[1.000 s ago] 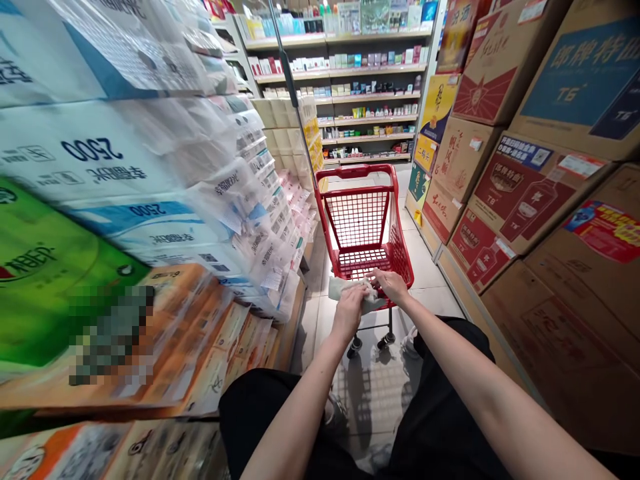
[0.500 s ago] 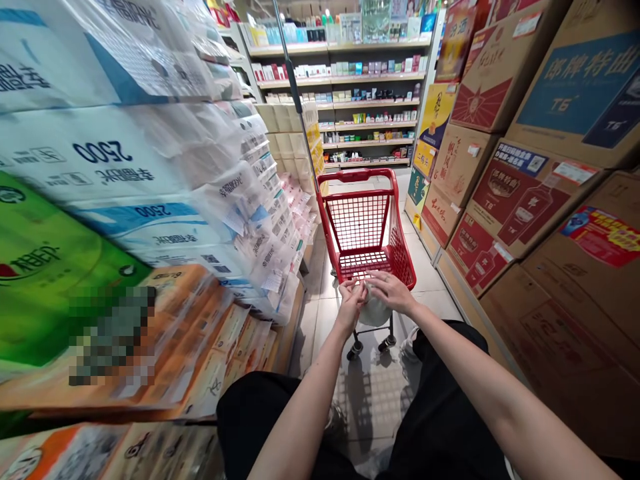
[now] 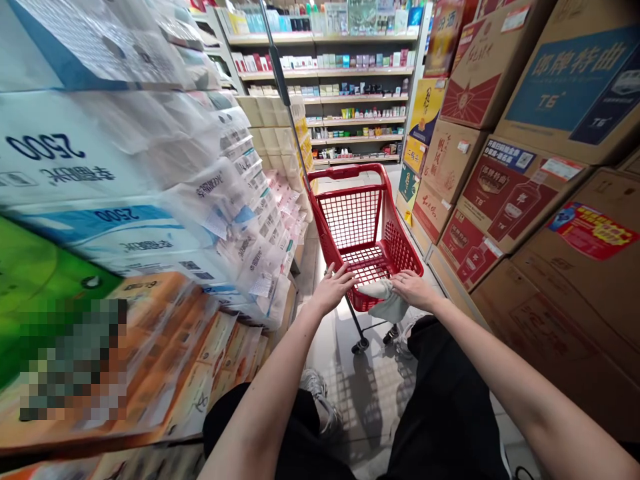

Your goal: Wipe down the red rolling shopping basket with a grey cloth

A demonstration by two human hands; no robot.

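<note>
"Ahead of you, at 12 o'clock, stood a red shopping cart [image 3: 404, 250]. With its basket as a dial, 6 nearest you, a pale cloth [image 3: 391, 304] lay over the rim between 5 and 6, its lower folds drooping outside."

"How did that cloth seem likely to handle for you?"

"Light and soft, judging by its loose folds: limp, easy to bunch, nothing to break. A whole gathered fold looked a surer hold than one corner. Whether it was damp or slippery, you could not have told by sight."

"And your hands?"

"Your right hand [image 3: 413, 291] was at 5 o'clock, back upward, fingers gently bent against the cloth's upper end. Its underside was hidden, so whether you gripped the cloth or merely rested on it could not be told. Your left hand [image 3: 334, 288] was at 7, loosely open, fingers a little apart over the rim, holding nothing."

"What flanked you?"

"Wrapped white packs [image 3: 175, 167] rose at 10 o'clock from you; cartons [image 3: 520, 193] stood stacked at 2."
</note>
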